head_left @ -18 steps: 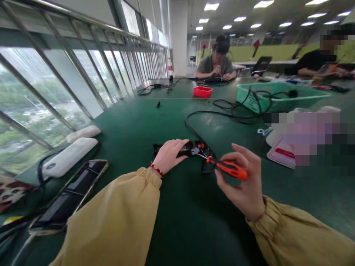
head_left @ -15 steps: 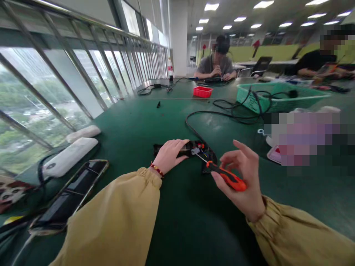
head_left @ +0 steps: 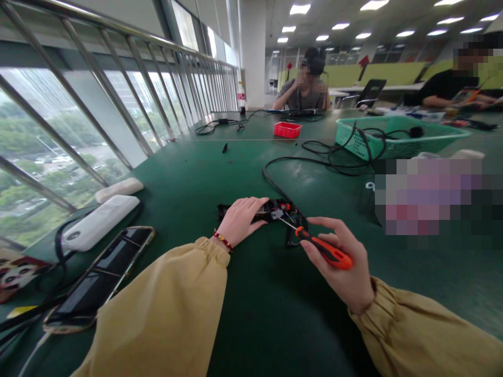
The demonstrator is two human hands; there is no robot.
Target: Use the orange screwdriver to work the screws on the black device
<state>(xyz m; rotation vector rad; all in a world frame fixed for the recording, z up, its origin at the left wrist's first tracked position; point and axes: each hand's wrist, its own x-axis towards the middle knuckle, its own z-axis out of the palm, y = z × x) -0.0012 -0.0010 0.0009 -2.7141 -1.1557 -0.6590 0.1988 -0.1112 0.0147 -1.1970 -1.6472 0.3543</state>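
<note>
My left hand [head_left: 242, 219] is closed over a black corded device [head_left: 261, 210] lying on the green table, gripping its body from above. The device's right end stands open, with wires and a small grey part inside. In my right hand [head_left: 346, 262] is a screwdriver [head_left: 328, 251] with an orange and black handle, held between thumb and fingers. Its thin shaft slants up to the left, and the tip reaches the grey part; whether it sits in a screw is too small to tell. A black piece [head_left: 293, 236] lies just below the open end.
A black cable [head_left: 275, 183] runs from the device to a green basket [head_left: 401, 149]. Beyond stand a red tray [head_left: 287, 130] and a bottle [head_left: 241, 99]. At left lie a phone [head_left: 104, 277] and a white power bank [head_left: 100, 222]. Two people sit farther back.
My right index finger has come down from its raised position toward the screwdriver's front end. The screwdriver has shifted slightly right. My left hand stays put. The person opposite has raised a hand.
</note>
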